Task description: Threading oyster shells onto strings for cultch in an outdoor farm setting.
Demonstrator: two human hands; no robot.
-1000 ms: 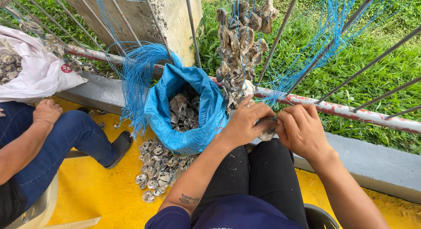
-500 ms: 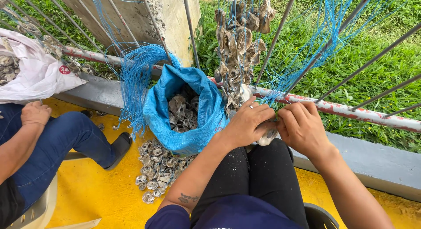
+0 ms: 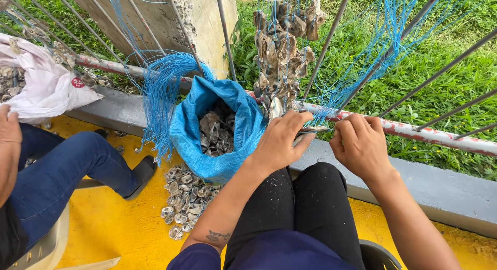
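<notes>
My left hand grips a flat grey oyster shell just in front of the railing. My right hand pinches a thin blue string right beside that shell. The string runs up to a hanging cluster of strung oyster shells tied against the metal railing bars. Both hands hover above my black-trousered knees.
An open blue sack full of shells leans on the grey kerb, with a loose pile of shells on the yellow floor. Bundled blue cord hangs from the rail. Another person in jeans sits at left beside a white bag.
My hands have lifted slightly and drawn apart, the right one now pinching the string. The person at left moved a hand off the knee toward the left edge.
</notes>
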